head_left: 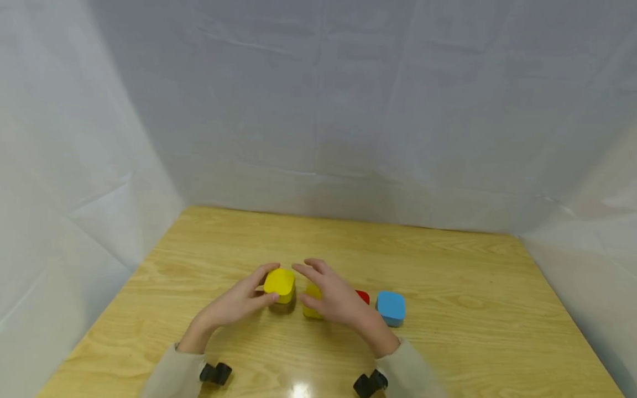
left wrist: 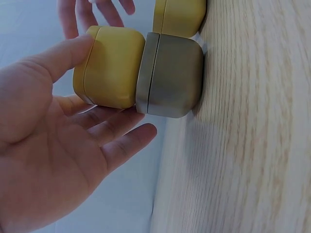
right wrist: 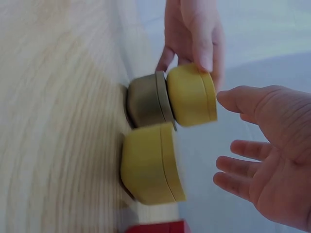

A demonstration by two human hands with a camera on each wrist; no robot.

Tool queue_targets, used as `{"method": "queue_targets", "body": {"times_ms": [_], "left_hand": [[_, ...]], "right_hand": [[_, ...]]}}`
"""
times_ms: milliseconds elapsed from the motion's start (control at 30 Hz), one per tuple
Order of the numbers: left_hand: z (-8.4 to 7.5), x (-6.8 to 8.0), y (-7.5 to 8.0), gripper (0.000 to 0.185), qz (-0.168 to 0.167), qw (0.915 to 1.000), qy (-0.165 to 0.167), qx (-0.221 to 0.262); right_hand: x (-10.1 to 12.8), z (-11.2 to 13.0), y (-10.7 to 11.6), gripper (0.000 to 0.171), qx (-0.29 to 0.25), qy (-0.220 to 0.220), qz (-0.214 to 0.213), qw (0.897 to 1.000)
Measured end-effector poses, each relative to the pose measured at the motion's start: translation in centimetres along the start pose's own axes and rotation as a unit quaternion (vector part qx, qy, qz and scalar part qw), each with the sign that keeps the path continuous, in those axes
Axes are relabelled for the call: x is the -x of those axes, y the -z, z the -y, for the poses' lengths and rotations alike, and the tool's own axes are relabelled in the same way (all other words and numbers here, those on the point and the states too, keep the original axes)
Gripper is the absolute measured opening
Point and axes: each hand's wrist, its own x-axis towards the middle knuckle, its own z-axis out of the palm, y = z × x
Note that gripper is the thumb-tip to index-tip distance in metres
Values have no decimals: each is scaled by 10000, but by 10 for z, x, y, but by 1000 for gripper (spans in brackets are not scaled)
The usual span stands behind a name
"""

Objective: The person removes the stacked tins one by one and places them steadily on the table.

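A small yellow box (head_left: 280,284) with rounded corners and a lid seam sits on a grey-brown box (left wrist: 176,75) of like shape. My left hand (head_left: 236,303) holds the upper yellow box, thumb on its near side and fingers round the far side. To the right, my right hand (head_left: 339,296) hovers with spread, slightly bent fingers and nothing between them. Beneath it a second yellow box (right wrist: 148,162) stands on the table, partly hidden by the hand in the head view. The right wrist view shows it beside the grey-brown box.
Right of the second yellow box is a red box (head_left: 364,296), mostly hidden by my right hand. A blue box (head_left: 391,307) stands farther right. The wooden table (head_left: 473,331) is bounded by pale hanging sheets (head_left: 318,138) at the back and sides.
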Motion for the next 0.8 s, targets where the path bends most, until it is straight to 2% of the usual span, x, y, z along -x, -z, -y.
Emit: {"method": "queue_targets", "body": {"times_ms": [400, 633, 800], "left_hand": [[-3, 1, 0, 69, 52, 9999, 3, 96], [-2, 1, 0, 73, 4, 9999, -70, 145], [3, -1, -2, 77, -98, 9999, -106, -18]], "right_hand": [[-10, 9, -20, 46, 386, 179, -42, 9991], [-12, 12, -24, 41, 211, 193, -221, 9993], [-15, 13, -27, 39, -38, 162, -292, 9994]]}}
